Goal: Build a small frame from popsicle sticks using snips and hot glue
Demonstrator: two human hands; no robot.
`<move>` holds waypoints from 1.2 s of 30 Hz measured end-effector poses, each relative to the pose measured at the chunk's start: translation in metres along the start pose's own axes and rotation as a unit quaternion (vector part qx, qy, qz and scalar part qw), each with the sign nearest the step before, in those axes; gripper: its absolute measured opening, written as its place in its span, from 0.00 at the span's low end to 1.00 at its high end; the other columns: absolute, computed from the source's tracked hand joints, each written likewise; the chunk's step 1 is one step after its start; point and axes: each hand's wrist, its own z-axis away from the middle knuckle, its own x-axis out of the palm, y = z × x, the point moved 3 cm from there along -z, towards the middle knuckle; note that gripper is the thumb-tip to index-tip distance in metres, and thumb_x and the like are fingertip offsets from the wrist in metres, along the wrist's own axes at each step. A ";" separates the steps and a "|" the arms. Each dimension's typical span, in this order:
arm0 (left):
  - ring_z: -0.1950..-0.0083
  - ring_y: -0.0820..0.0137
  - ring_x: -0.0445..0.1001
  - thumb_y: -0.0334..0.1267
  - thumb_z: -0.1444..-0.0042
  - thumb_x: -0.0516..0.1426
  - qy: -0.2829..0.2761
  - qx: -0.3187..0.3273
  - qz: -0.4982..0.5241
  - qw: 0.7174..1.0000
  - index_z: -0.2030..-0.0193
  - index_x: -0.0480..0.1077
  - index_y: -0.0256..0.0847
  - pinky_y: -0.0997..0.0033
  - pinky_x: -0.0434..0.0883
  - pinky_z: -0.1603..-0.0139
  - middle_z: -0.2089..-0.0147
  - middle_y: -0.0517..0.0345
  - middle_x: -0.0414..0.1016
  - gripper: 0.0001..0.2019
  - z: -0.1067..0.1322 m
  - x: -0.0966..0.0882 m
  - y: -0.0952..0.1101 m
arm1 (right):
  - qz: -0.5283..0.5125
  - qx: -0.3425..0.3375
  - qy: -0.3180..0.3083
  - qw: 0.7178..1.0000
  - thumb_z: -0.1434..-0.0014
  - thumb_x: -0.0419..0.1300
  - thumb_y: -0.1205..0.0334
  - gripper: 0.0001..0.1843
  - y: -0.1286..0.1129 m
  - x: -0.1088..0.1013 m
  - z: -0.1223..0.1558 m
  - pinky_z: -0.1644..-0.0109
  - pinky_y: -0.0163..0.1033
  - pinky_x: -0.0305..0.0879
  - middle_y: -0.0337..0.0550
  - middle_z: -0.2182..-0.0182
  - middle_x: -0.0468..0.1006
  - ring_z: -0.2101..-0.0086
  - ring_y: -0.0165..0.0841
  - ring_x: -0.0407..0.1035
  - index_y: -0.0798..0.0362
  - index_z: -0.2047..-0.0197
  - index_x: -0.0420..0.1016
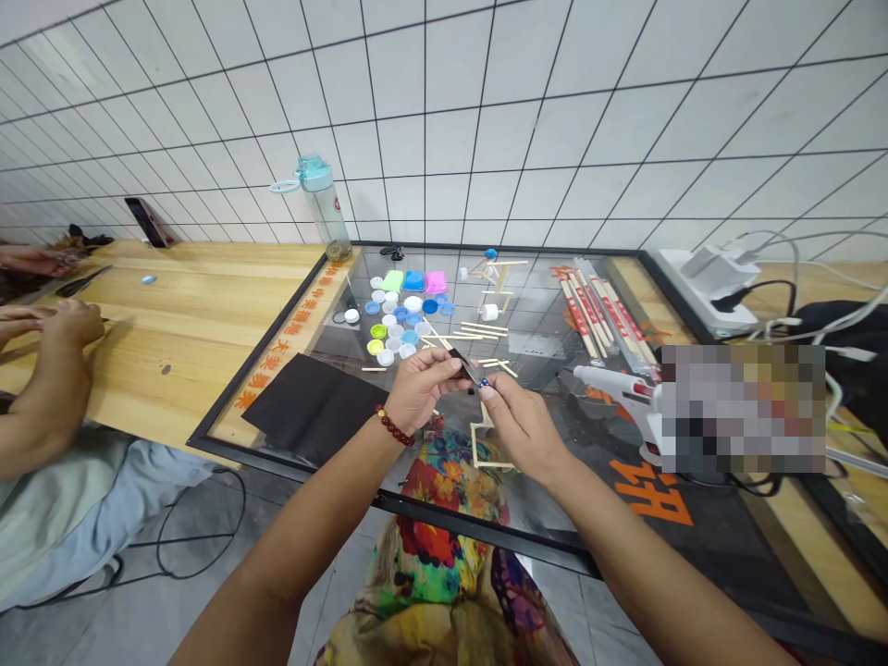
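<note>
Left hand (426, 377): fingertips pinching a small black piece (456, 355)
Right hand (522, 418): fingers curled around a small blue-handled tool (483, 381), seemingly scissors
Black piece: raised over the glass tabletop (534, 499), at the tool's 11 o'clock; black sheet (305, 407) towards 8 o'clock, stick frame (494, 464) at 6
Cutting: trimming the piece appears to be the step in hand
Next snip: calls for a steady left pinch, fingertips clear of the blade
</note>
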 end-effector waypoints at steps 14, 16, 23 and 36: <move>0.70 0.75 0.76 0.39 0.56 0.68 -0.009 -0.004 -0.002 1.000 0.73 0.69 0.35 0.74 0.74 0.63 0.68 0.55 0.77 0.13 0.000 -0.001 -0.001 | 0.005 0.007 0.009 1.000 0.33 0.41 0.51 0.16 0.000 0.001 0.001 0.70 0.37 0.53 0.34 0.81 0.61 0.78 0.32 0.60 0.48 0.70 0.55; 0.70 0.74 0.76 0.39 0.57 0.68 0.005 -0.005 -0.003 1.000 0.72 0.69 0.35 0.73 0.74 0.64 0.69 0.55 0.77 0.13 -0.001 -0.002 -0.002 | 0.000 0.009 0.032 0.999 0.33 0.41 0.51 0.16 -0.001 -0.001 0.000 0.70 0.36 0.54 0.35 0.80 0.63 0.77 0.32 0.61 0.48 0.69 0.57; 0.67 0.71 0.77 0.38 0.59 0.69 0.075 0.006 0.009 0.997 0.73 0.66 0.36 0.73 0.73 0.66 0.69 0.54 0.78 0.15 -0.005 -0.009 -0.002 | 0.019 0.018 0.065 0.998 0.34 0.43 0.50 0.16 0.001 -0.003 0.000 0.70 0.36 0.54 0.37 0.79 0.68 0.76 0.33 0.64 0.49 0.66 0.62; 0.69 0.74 0.76 0.35 0.58 0.66 0.126 0.034 0.043 0.991 0.71 0.66 0.37 0.75 0.71 0.66 0.69 0.57 0.77 0.13 -0.008 -0.018 0.010 | 0.181 -0.191 -0.176 0.949 0.36 0.48 0.53 0.14 -0.020 0.015 0.016 0.71 0.36 0.49 0.40 0.76 0.74 0.76 0.32 0.66 0.52 0.63 0.69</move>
